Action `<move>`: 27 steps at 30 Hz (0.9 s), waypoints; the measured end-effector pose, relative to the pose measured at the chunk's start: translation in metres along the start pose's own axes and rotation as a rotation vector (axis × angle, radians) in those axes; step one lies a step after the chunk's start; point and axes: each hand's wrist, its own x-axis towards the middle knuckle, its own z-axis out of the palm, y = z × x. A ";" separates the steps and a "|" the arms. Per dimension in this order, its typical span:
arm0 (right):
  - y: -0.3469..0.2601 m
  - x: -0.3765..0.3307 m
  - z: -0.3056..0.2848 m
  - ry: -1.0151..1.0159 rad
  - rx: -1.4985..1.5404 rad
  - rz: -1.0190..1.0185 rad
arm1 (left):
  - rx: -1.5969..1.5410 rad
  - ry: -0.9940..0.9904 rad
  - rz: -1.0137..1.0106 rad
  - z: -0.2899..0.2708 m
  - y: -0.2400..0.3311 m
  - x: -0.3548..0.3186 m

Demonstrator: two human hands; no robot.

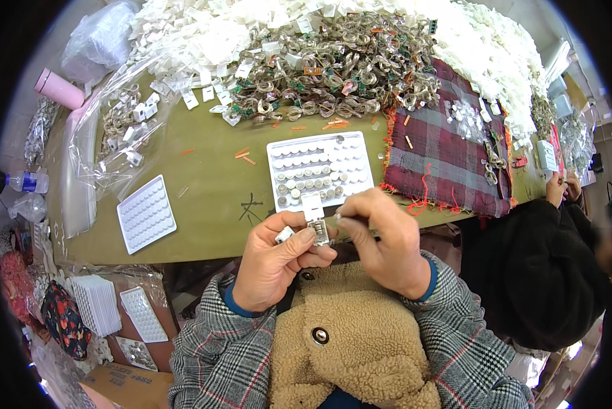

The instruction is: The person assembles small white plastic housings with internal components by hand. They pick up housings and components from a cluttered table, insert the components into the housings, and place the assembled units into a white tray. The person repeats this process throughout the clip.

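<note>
My left hand [272, 255] is closed around a small white plastic case [314, 208], its flap raised and a see-through compartment with metal parts facing up. A second small white piece [285, 235] sits between the fingers of the same hand. Just right of the case, my right hand [381, 235] pinches something small and pale, too little of it showing to name. Beyond both hands lies a white moulded tray [359, 146] with rows of round cups, several holding silvery button cells [309, 183].
Coiled clear wires [333, 65] and white plastic parts [183, 27] are heaped at the back. A plaid cloth [432, 136] lies right, another white tray [146, 215] left. A pink bottle [59, 88] stands far left. A person in black [538, 273] works at the right.
</note>
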 end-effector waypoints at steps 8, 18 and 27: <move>-0.022 -0.010 0.019 -0.090 -0.043 -0.093 | 0.080 0.040 0.104 0.000 -0.010 -0.019; -0.025 -0.009 0.012 -0.256 0.110 -0.161 | -0.020 0.031 0.144 -0.003 -0.019 -0.034; -0.024 -0.019 0.013 -0.101 0.704 0.099 | 0.165 0.035 0.145 0.008 -0.002 -0.043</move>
